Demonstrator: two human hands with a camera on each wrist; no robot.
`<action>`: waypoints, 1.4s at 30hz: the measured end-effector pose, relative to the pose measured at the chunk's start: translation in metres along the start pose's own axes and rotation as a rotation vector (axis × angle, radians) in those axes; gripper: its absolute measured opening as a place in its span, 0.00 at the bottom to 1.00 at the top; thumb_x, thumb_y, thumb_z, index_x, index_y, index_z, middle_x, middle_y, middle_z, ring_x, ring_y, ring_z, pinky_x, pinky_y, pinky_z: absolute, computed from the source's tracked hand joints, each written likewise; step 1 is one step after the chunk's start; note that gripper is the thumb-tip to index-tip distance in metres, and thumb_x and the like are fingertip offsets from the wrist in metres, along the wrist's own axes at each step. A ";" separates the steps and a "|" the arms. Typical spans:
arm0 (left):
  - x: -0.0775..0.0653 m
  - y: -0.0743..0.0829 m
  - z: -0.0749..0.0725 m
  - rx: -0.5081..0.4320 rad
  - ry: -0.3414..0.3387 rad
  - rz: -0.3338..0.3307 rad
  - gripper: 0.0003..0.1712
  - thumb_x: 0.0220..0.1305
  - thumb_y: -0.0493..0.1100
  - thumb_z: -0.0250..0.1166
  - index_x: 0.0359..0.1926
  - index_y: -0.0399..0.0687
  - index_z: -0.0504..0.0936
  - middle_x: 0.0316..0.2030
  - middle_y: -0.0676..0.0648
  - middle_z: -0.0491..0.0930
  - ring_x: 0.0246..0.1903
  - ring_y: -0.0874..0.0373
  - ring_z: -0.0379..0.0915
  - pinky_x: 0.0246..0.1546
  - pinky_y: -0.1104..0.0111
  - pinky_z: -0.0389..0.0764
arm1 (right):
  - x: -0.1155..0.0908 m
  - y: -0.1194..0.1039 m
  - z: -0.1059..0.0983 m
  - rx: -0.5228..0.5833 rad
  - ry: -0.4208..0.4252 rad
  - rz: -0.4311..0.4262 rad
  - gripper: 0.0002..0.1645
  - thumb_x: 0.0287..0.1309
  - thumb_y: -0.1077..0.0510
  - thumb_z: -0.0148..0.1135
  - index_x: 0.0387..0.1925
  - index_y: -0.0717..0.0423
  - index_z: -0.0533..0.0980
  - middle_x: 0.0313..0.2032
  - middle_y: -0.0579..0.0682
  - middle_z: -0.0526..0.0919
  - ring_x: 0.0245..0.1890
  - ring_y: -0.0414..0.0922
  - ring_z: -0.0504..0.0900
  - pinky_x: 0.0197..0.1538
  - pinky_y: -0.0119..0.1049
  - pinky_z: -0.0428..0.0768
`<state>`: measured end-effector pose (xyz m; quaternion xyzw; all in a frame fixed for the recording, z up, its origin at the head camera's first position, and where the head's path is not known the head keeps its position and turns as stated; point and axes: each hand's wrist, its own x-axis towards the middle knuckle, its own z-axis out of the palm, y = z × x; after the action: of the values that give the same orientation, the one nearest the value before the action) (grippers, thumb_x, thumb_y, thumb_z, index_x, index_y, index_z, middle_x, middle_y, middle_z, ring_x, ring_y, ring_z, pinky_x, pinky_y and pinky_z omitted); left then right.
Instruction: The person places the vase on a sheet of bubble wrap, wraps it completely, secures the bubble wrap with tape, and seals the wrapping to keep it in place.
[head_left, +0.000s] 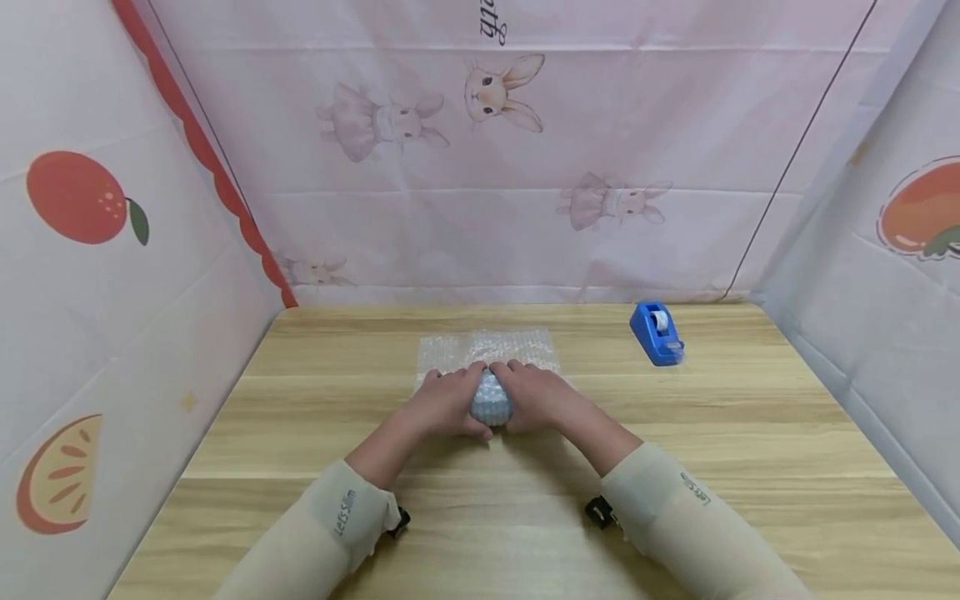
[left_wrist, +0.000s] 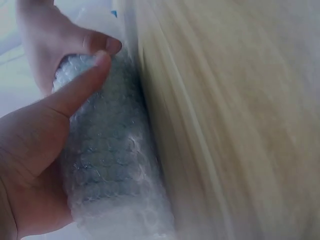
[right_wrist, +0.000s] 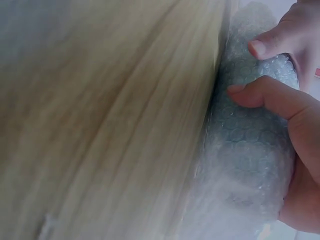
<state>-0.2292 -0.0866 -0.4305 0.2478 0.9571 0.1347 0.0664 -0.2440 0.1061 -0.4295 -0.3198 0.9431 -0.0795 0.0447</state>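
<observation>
A roll-shaped bundle of bubble wrap [head_left: 491,403] lies on the wooden table between both hands. Something bluish shows through its layers, but what it is cannot be made out. The left hand [head_left: 448,403] grips the bundle from the left, its thumb over the near side and fingers curled over the top. From the right, the right hand [head_left: 536,397] holds it the same way. Both wrist views show the thumbs close together on the bubble-wrapped roll [left_wrist: 110,145], [right_wrist: 250,135]. A flat stretch of bubble wrap sheet [head_left: 513,343] spreads behind the hands.
A blue tape dispenser [head_left: 656,335] with a roll of clear tape stands at the back right of the wooden table [head_left: 300,433]. Printed fabric walls [head_left: 450,233] enclose the table at the back and on both sides.
</observation>
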 end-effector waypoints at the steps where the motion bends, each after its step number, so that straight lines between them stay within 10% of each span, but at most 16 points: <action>1: 0.000 -0.002 0.000 -0.006 -0.003 0.004 0.58 0.43 0.66 0.77 0.68 0.49 0.59 0.54 0.47 0.78 0.52 0.54 0.74 0.53 0.47 0.65 | 0.000 0.000 0.000 0.012 -0.004 -0.005 0.54 0.37 0.48 0.78 0.66 0.53 0.63 0.49 0.53 0.77 0.45 0.50 0.78 0.45 0.47 0.79; 16: 0.005 -0.003 -0.005 -0.098 -0.055 -0.078 0.46 0.68 0.77 0.29 0.73 0.53 0.57 0.67 0.49 0.70 0.63 0.50 0.70 0.60 0.48 0.59 | 0.005 0.009 0.002 0.146 -0.014 0.011 0.56 0.34 0.52 0.77 0.68 0.48 0.62 0.52 0.51 0.77 0.45 0.47 0.76 0.47 0.46 0.78; 42: 0.002 0.001 -0.003 -0.100 -0.079 -0.068 0.36 0.72 0.72 0.33 0.65 0.55 0.63 0.57 0.52 0.77 0.50 0.54 0.76 0.55 0.51 0.63 | -0.001 0.008 -0.001 0.226 -0.075 0.023 0.55 0.34 0.52 0.78 0.67 0.50 0.63 0.50 0.49 0.76 0.43 0.44 0.76 0.46 0.43 0.78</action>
<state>-0.2309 -0.0852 -0.4275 0.2165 0.9537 0.1701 0.1212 -0.2482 0.1133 -0.4304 -0.3045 0.9295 -0.1726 0.1166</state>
